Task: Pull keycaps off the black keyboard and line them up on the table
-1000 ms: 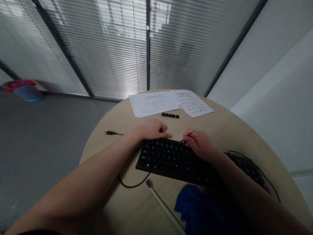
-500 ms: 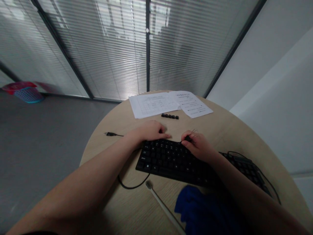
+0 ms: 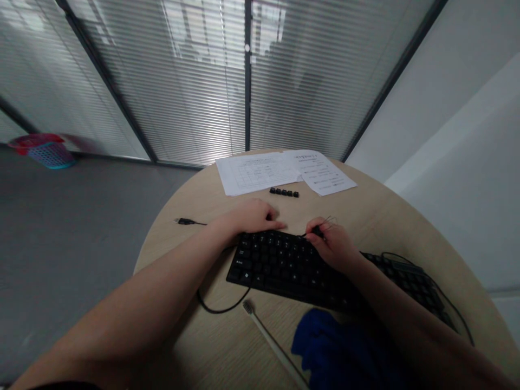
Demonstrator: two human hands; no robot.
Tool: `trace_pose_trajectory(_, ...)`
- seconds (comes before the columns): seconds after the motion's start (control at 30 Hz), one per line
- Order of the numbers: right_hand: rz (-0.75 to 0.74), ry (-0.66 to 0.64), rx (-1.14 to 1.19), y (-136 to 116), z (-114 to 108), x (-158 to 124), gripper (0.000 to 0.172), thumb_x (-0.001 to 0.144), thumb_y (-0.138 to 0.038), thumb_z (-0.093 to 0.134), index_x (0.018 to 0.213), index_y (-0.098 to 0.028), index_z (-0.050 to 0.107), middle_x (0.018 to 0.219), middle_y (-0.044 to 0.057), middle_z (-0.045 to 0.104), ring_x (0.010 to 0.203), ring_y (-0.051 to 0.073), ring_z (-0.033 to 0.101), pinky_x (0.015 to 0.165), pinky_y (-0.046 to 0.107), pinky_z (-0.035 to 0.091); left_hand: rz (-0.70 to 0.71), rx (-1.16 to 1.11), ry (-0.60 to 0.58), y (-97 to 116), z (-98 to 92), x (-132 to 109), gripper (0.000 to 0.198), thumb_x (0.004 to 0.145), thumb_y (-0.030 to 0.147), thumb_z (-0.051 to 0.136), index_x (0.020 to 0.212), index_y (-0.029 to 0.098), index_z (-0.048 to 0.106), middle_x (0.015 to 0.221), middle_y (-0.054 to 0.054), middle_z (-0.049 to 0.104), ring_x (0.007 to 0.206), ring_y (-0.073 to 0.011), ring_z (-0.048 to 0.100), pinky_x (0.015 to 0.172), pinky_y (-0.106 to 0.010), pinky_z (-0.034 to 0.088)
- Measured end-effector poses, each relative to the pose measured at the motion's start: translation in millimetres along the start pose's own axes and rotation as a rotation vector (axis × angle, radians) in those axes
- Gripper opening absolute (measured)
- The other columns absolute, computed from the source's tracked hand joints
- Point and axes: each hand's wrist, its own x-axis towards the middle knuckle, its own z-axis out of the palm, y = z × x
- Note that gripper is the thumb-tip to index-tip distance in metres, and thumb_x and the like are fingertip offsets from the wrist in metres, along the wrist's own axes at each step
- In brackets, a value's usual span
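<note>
From here I see a rounded tabletop [image 3: 365, 211] with a pale wood grain, smooth white papers [image 3: 260, 176] flat at its far edge and five blocky black keycaps [image 3: 284, 192] in a row before them. A crumpled blue cloth [image 3: 325, 346] and a slim, pale-handled brush [image 3: 272, 341] lie on the near side. The keyboard [image 3: 280, 265] is black, long and flat, its squarish keys marked in white; it lies slantwise mid-tabletop, the right forearm crossing above it. The left grip [image 3: 258, 216] rests along its far left edge, thumb spread from curled fingers. The right grip [image 3: 335, 244], at the far edge, pinches a small dark tool [image 3: 317, 232] with fine wires poking out.
</note>
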Motion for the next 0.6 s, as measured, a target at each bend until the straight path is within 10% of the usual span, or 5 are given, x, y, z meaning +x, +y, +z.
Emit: trace_pose_trajectory(0.6,0.037,0.034,0.004,-0.5,0.8,0.7,0.012,0.092,-0.032,0.053,0.089,-0.023,0.060,0.078,0.006,0.069,0.071,0.022,0.065,0.070,0.033,0.048,-0.014,-0.037,-0.042,-1.4,0.4,2.0,0.051,0.086,0.067,0.056,0.062,0.022,0.060,0.058,-0.004,0.051,0.058,-0.0168,0.038,0.064,-0.035,0.027)
